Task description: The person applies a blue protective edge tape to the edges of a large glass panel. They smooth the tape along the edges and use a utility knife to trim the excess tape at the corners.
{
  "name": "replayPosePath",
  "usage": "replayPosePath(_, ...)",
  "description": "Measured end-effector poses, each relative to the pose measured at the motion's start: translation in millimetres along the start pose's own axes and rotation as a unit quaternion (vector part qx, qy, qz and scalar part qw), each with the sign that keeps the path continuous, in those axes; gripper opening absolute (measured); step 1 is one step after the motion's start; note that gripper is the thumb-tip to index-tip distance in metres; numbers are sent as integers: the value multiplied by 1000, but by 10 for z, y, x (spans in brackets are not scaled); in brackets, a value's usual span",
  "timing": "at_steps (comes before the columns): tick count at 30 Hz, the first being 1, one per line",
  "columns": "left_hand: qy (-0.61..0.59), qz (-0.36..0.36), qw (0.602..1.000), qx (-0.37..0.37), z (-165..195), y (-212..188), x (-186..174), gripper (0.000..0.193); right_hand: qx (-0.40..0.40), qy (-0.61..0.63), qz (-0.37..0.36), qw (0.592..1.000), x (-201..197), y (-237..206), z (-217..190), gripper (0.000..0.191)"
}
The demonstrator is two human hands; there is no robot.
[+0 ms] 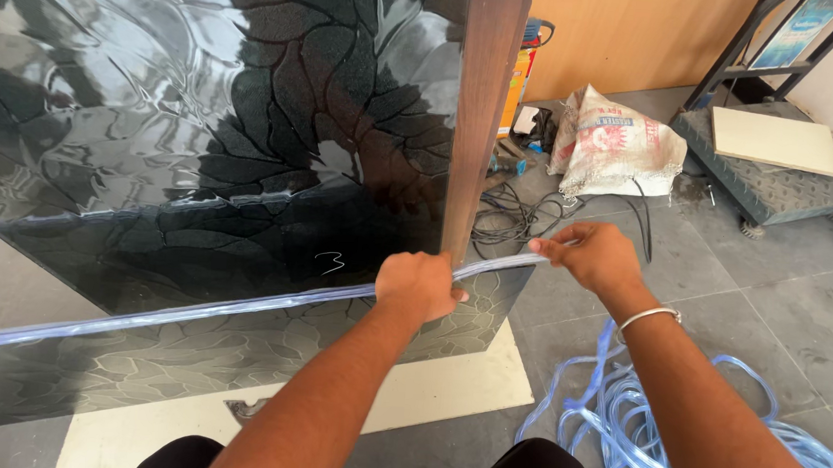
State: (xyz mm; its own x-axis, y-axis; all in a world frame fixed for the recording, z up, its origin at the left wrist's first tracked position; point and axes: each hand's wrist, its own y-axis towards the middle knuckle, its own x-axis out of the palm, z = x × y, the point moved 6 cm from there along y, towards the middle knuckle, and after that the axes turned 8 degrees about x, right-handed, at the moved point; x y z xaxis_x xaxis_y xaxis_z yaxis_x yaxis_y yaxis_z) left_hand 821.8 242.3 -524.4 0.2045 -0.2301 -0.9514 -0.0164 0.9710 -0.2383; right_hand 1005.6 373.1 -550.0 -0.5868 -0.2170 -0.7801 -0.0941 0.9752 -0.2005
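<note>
A large dark glossy panel (pixel 200 121) with an embossed leaf pattern fills the left and centre of the view; a second panel of like pattern (pixel 183 364) lies below it, resting on a pale board (pixel 444 392) on the grey tiled floor (pixel 726 285). A brown wooden post (pixel 484 102) stands upright against the right edge of the upper panel. A clear bluish strip (pixel 137 317) runs along the lower edge of the upper panel, from the far left to just past the post. The left hand (pixel 420 285) is closed over the strip just below the foot of the post, fingers curled around it. The right hand (pixel 593 256), well to the right of the post, pinches the free end of the strip between thumb and fingertips; a metal bangle (pixel 650 317) sits on that wrist. The strip is taut between the two hands. A loose coil of the same clear strip (pixel 638 425) lies on the floor at lower right. Behind it stand a platform trolley (pixel 781 186) carrying a pale slab (pixel 777 140), a white sack (pixel 614 140), and black cables (pixel 520 217) on the floor near the sack.
</note>
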Motion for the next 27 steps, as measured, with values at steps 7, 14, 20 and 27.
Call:
replayPosePath(7, -1, 149, 988, 43, 251, 92, 63, 69, -87, 29, -9, 996, -16, 41, 30, 39)
replayPosePath(14, 87, 217, 960, 153, 487, 197, 115, 65, -68, 34, 22, 997, 8, -31, 159, 36)
replayPosePath(20, -16, 21, 999, 34, 341, 390, 149, 51, -18, 30, 26, 999, 85, 66, 181, 38)
replayPosePath(27, -13, 39, 999, 25, 370, 405, 95, 59, -71, 58, -39, 995, 79, 93, 84, 38)
